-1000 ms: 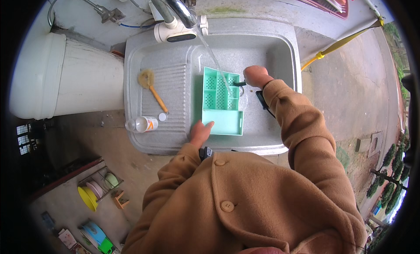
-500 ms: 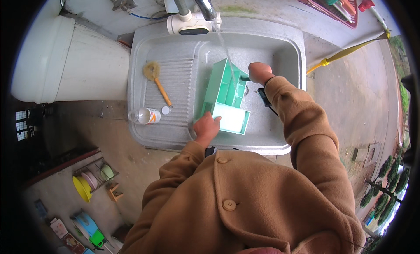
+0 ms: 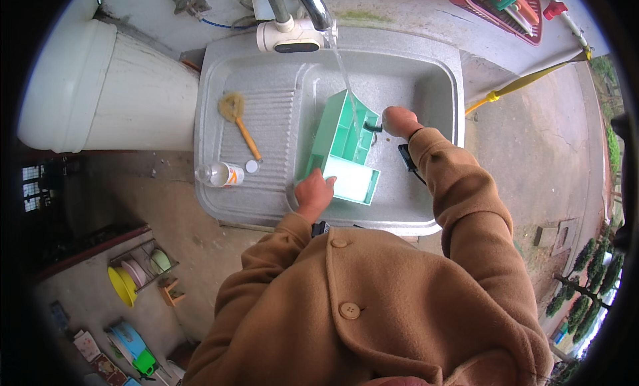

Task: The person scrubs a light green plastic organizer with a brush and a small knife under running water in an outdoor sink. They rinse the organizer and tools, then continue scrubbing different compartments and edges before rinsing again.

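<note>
A mint-green compartment box (image 3: 327,140) sits tilted in the sink basin, with a whitish panel (image 3: 351,180) across its near part. My left hand (image 3: 315,191) grips the box's near left edge, thumb over the rim. Closed in a fist, my right hand (image 3: 401,122) is just right of the box. A dark-ended tool (image 3: 373,127) sticks out of it toward the box's right wall; its kind does not show clearly. Water (image 3: 342,66) runs from the faucet (image 3: 310,8) into the compartments.
On the ribbed drainboard of the grey sink (image 3: 432,60) lie a wooden-handled brush (image 3: 247,138), a clear bottle (image 3: 221,175) and a white cap (image 3: 251,166). A big white bucket (image 3: 143,93) stands left. Pink baskets (image 3: 526,23) and a yellow-handled tool (image 3: 526,81) are at the right.
My right hand has moved slightly right and nearer to me, with the dark-ended tool in it. The left hand and the box have stayed put, and water still runs.
</note>
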Available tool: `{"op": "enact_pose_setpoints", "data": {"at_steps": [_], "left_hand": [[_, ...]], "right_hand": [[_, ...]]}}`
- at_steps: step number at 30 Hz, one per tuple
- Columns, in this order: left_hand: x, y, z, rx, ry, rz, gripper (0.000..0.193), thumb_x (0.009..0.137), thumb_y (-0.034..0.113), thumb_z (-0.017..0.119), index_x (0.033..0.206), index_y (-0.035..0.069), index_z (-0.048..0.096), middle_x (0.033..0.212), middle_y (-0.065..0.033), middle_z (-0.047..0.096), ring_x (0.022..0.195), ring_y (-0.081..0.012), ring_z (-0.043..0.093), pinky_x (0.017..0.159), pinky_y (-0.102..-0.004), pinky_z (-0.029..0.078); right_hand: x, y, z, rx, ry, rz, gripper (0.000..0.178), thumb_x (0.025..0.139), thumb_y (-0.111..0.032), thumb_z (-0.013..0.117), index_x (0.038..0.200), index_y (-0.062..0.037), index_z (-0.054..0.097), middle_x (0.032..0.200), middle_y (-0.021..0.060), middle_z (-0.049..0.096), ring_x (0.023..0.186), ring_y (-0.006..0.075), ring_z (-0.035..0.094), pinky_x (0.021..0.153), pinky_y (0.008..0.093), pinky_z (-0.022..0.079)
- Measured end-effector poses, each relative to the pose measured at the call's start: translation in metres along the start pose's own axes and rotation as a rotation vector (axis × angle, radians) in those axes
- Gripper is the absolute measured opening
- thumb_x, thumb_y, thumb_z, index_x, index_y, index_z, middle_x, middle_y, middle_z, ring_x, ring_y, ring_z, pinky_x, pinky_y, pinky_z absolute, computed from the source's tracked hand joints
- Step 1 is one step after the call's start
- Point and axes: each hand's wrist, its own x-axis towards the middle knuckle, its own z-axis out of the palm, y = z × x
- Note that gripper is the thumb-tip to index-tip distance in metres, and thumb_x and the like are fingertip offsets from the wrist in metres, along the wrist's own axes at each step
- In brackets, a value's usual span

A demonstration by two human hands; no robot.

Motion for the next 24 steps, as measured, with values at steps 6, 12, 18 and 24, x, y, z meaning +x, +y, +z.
{"op": "enact_pose_setpoints", "data": {"at_steps": [6,12,18,24], "left_hand": [[0.001,0.000,-0.001,-0.010,-0.010,0.011,0.044,0.086,0.045,0.067,0.096,0.003,0.061,0.093,-0.0194,0.069,0.087,-0.0403,0.066,0.074,-0.0492,0.051],[0.003,-0.004,-0.002,-0.012,-0.010,-0.020,0.046,0.086,0.047,0.066,0.098,0.003,0.061,0.096,-0.0199,0.069,0.089,-0.0406,0.066,0.076,-0.0502,0.050],[0.003,0.003,-0.010,0.013,-0.063,-0.033,0.046,0.086,0.048,0.066,0.098,0.004,0.061,0.096,-0.0199,0.069,0.090,-0.0405,0.066,0.077,-0.0501,0.050],[0.000,0.008,-0.018,-0.010,-0.078,-0.053,0.044,0.087,0.046,0.065,0.097,0.004,0.061,0.096,-0.0201,0.069,0.091,-0.0400,0.066,0.077,-0.0493,0.050]], "right_hand": [[-0.002,0.007,0.011,0.008,0.101,0.091,0.019,0.083,-0.014,0.062,0.095,-0.0043,0.073,0.097,0.0179,0.071,0.091,0.0347,0.069,0.073,0.0428,0.056],[-0.057,-0.001,0.034,0.069,0.076,0.021,0.020,0.086,-0.013,0.056,0.098,-0.0083,0.071,0.095,0.0163,0.070,0.091,0.0360,0.068,0.074,0.0445,0.055],[-0.073,-0.012,0.060,0.028,0.186,0.082,0.019,0.090,-0.013,0.049,0.103,-0.0074,0.063,0.088,0.0169,0.069,0.086,0.0355,0.068,0.070,0.0461,0.054],[-0.071,-0.012,0.073,0.030,0.283,0.053,0.018,0.090,-0.014,0.050,0.103,-0.0080,0.061,0.083,0.0146,0.069,0.079,0.0365,0.068,0.067,0.0467,0.053]]}}
